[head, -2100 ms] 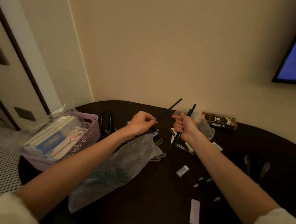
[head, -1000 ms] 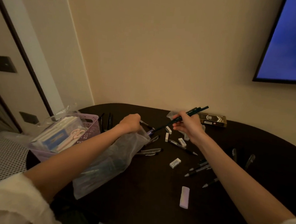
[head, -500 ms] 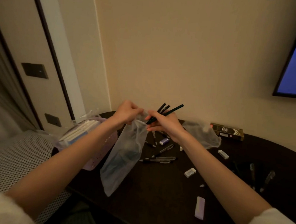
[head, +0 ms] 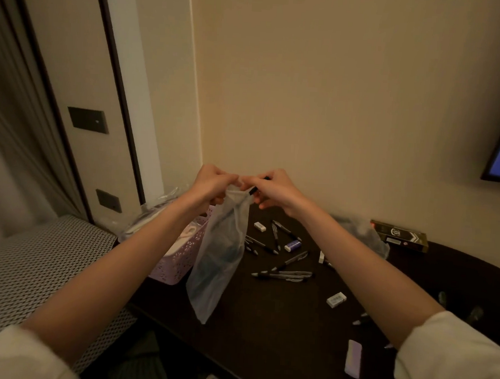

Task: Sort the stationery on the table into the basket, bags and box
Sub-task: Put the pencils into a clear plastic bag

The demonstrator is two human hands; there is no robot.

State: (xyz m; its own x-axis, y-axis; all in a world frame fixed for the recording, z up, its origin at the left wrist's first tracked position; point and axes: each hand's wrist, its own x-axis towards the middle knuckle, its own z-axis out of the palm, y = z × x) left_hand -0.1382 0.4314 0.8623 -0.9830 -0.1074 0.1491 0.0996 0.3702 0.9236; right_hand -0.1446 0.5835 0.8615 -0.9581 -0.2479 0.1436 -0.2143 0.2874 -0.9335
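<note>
Nearest me on the dark bench point(head: 263, 330) lies a pale lilac eraser point(head: 353, 358), flat, close to my right sleeve, and a little farther a white eraser point(head: 336, 299) sits apart from it. Beyond that, several pens point(head: 283, 274) lie loosely together, with more pens point(head: 281, 235), a blue-and-white eraser point(head: 292, 245) and another small white eraser point(head: 259, 226) scattered behind them. Above these I hold a translucent plastic bag point(head: 219, 263) up off the bench, so it hangs down in front of the lilac basket point(head: 180, 264) at the bench's left end. My left hand point(head: 212, 184) has its grip pinched on the bag's top edge, fingers curled round the plastic. My right hand point(head: 275, 191) has its grip closed on dark pencils point(head: 254, 189), whose ends show black between my fingers right at the bag's mouth; their lower parts seem to be inside the bag, though the cloudy plastic hides them. Farther right, a second crumpled clear bag point(head: 366, 234) lies on the bench, just beside a dark gold-printed box point(head: 399, 236) near the wall.
</note>
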